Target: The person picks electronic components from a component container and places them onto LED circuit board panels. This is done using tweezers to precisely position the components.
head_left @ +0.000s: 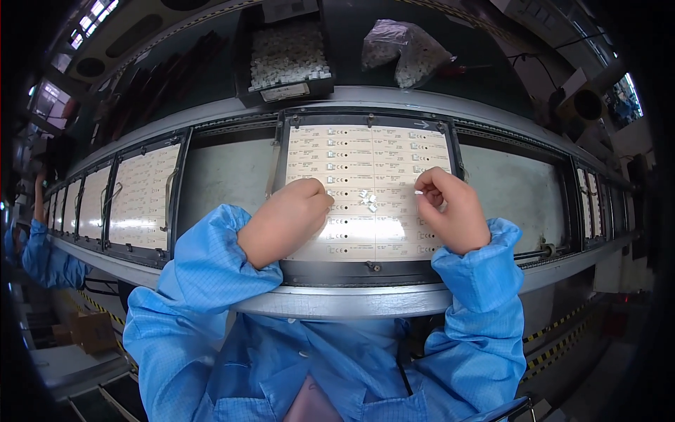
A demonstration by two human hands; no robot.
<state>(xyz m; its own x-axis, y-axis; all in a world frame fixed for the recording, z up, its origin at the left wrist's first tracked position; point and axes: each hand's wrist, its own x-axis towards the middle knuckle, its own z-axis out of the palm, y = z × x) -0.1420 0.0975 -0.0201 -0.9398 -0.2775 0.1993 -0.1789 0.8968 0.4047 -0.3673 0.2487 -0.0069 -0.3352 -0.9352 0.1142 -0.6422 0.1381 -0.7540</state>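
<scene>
In front of me a cream printed circuit panel [394, 243] lies in a black frame, with rows of printed marks and small white connectors along its upper rows. My right hand [453, 214] is over the panel's right side. Its thumb and forefinger pinch a small white connector [419, 192]. My left hand [287, 214] is over the left side, fingers curled together, fingertips close to a printed row. Whatever it may hold is hidden behind the fingers. Between both hands, a small pile of loose white connectors [368, 200] rests on the panel.
Behind the rail [365, 95] stands a black bin [288, 90] of white connectors; a clear plastic bag [404, 53] of similar parts lies right of it. More framed panels [144, 197] line the conveyor to the left. Another person's blue sleeve [53, 264] shows at far left.
</scene>
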